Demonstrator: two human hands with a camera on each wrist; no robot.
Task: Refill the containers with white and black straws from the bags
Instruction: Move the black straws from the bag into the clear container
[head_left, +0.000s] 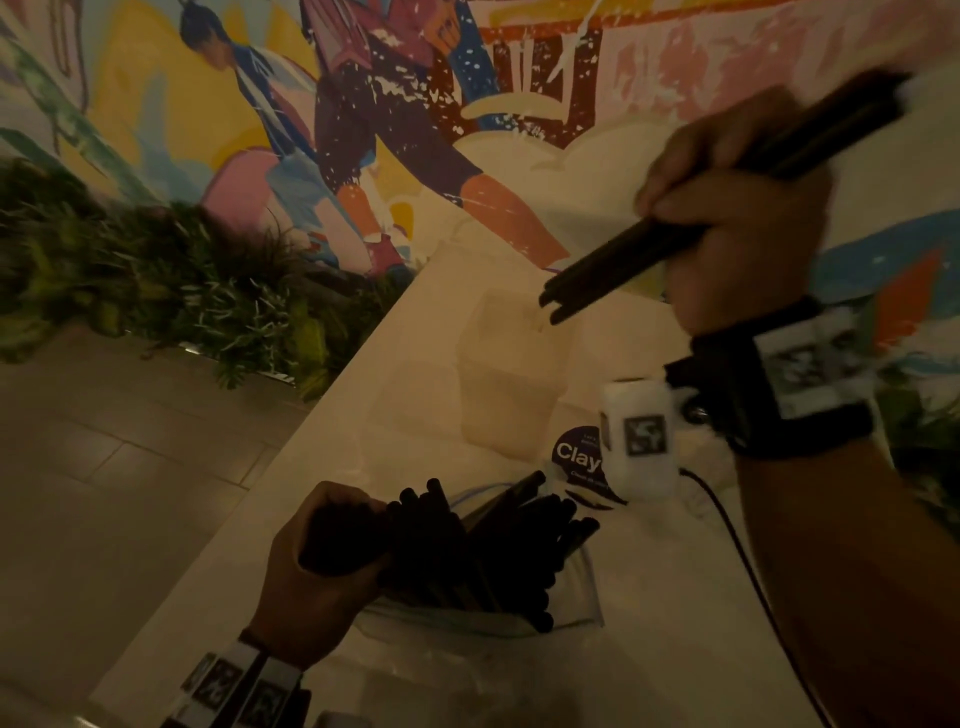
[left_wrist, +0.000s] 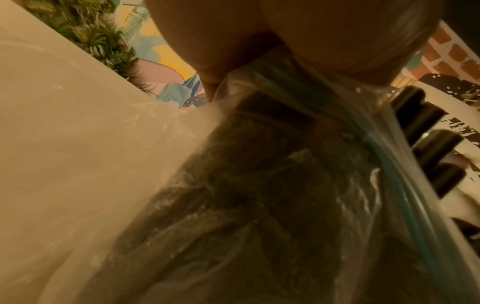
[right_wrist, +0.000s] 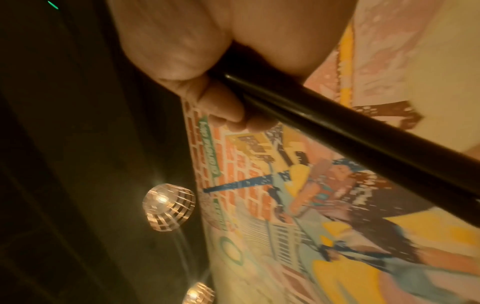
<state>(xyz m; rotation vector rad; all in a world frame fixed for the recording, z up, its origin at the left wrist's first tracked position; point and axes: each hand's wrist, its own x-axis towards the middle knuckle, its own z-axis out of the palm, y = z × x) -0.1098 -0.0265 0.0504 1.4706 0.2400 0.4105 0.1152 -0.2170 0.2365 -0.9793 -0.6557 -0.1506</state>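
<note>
Right hand (head_left: 737, 218) fingers grasp several black straws (head_left: 623, 260) above one clear container (head_left: 511, 374); left hand (head_left: 311, 577) clutches the zip bag (left_wrist: 259, 205), whose blue seal only the left wrist view shows.

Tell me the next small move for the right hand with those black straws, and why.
Probably lower the right hand so the black straws drop into the clear container. Their lower ends already hang just above its opening, tilted, and the left hand holds the bag steady.

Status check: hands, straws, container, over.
Right hand grips black straw bundle above clear square container. Left hand holds clear zip bag of black straws. Nothing blocking.
</note>
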